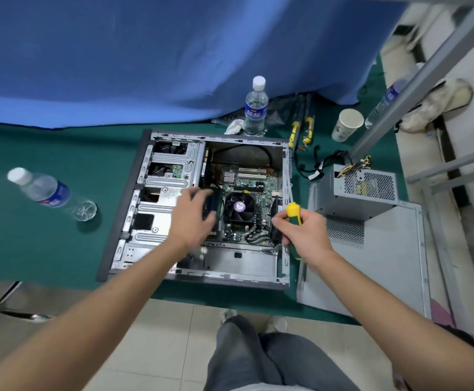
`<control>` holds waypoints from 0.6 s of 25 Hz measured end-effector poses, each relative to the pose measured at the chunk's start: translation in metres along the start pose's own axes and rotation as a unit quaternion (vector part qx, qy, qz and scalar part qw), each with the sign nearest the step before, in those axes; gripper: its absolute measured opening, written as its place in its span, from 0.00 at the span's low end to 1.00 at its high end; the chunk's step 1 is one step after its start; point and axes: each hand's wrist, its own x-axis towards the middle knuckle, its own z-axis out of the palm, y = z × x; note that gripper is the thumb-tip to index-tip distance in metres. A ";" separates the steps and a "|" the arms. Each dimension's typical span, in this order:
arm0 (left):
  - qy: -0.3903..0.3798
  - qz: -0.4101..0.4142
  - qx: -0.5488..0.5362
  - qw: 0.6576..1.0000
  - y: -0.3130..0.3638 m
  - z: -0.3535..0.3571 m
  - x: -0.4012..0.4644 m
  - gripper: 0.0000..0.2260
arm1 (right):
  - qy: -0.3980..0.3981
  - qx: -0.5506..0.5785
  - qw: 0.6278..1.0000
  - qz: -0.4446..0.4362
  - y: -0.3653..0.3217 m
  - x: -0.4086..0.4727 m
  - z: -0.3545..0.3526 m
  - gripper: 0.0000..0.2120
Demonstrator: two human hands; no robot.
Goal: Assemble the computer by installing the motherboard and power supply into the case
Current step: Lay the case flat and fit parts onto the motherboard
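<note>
An open grey computer case [142, 176] lies flat on the green table. The green motherboard [254, 182] sits inside it, with a black CPU fan [239, 206] near its middle. My left hand [192, 214] hovers over the board's left edge with fingers loosely spread, blurred by motion. My right hand [305, 231] grips a yellow and green screwdriver [294, 213] by the handle at the case's right wall. The grey power supply [360, 189] stands outside the case to the right, its cables [326, 165] trailing behind.
The case's side panel [377, 263] lies at the right under the power supply. One water bottle [51, 191] lies left of the case, another [256, 107] stands behind it. A paper cup [347, 125] and yellow tools [295, 131] are at the back right. A blue cloth [145, 57] hangs behind.
</note>
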 end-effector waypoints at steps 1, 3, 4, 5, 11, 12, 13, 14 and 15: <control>-0.019 0.031 -0.018 0.999 0.006 0.000 -0.008 0.20 | -0.019 0.003 1.000 0.009 -0.004 -0.002 0.007 0.02; -0.055 0.069 -0.093 0.992 0.013 -0.004 -0.020 0.13 | -0.058 0.008 0.998 0.016 -0.010 -0.003 0.023 0.03; -0.064 0.077 -0.141 0.985 0.016 -0.007 -0.024 0.11 | -0.079 0.009 0.997 0.018 -0.011 -0.004 0.029 0.03; -0.064 0.085 -0.179 0.978 0.017 -0.011 -0.029 0.10 | -0.099 0.012 0.995 0.020 -0.012 -0.005 0.036 0.04; -0.044 0.105 -0.240 0.964 0.013 -0.024 -0.049 0.04 | -0.186 0.077 0.978 0.061 -0.023 -0.014 0.058 0.06; -0.040 0.110 -0.238 0.964 0.011 -0.025 -0.050 0.04 | -0.191 0.080 0.976 0.067 -0.026 -0.014 0.059 0.06; -0.036 0.116 -0.238 0.964 0.011 -0.025 -0.050 0.05 | -0.190 0.081 0.976 0.071 -0.027 -0.013 0.059 0.06; -0.031 0.119 -0.244 0.962 0.010 -0.025 -0.050 0.05 | -0.189 0.078 0.976 0.074 -0.028 -0.013 0.059 0.06; -0.025 0.118 -0.256 0.959 0.011 -0.024 -0.051 0.05 | -0.188 0.072 0.976 0.079 -0.030 -0.014 0.058 0.07</control>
